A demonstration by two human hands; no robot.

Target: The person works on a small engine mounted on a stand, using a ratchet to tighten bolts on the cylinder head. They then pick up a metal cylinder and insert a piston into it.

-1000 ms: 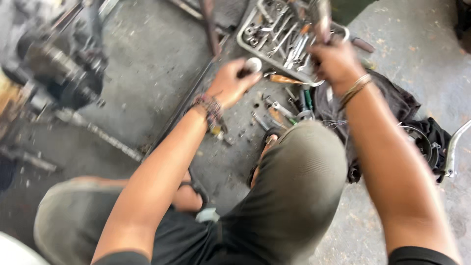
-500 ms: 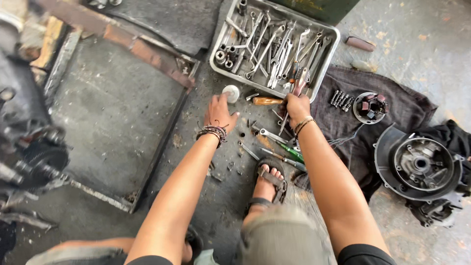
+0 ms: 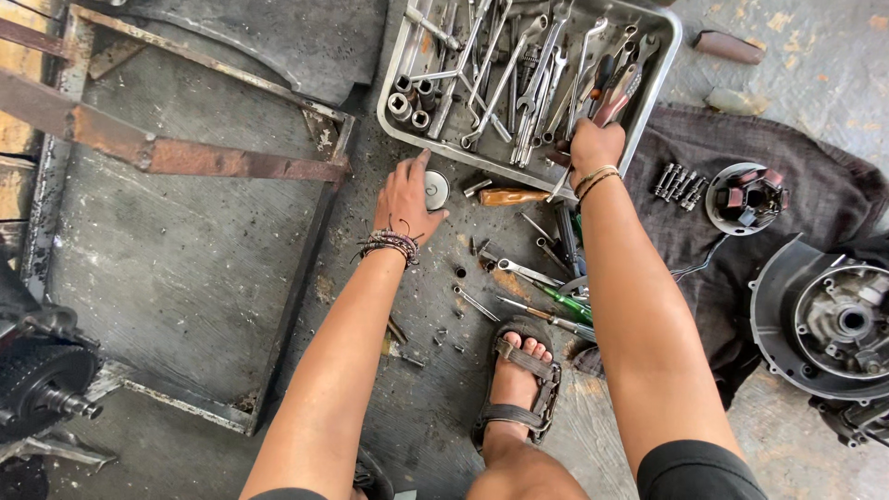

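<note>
A metal tray [image 3: 662,65] full of wrenches, sockets and pliers stands on the oily floor in front of me. My right hand [image 3: 593,143] reaches over its near edge, fingers closed around a red-handled tool [image 3: 619,93] lying among the wrenches. My left hand [image 3: 406,196] rests on the floor just below the tray, fingers around a small round silver part [image 3: 436,190]. A wooden-handled tool [image 3: 512,196] lies between my hands. A green-handled screwdriver [image 3: 563,301] and loose wrenches lie near my sandalled foot [image 3: 519,389].
A dark cloth [image 3: 741,157] at right carries a row of small bolts [image 3: 678,180], a round stator [image 3: 745,196] and an engine cover [image 3: 833,319]. A rusty metal frame [image 3: 185,157] lies at left, with an engine sprocket [image 3: 42,384] at the lower left. Small screws dot the floor.
The view has dropped closer to the floor. My right hand moved up from the floor tools into the tray. My left hand stays by the round silver part.
</note>
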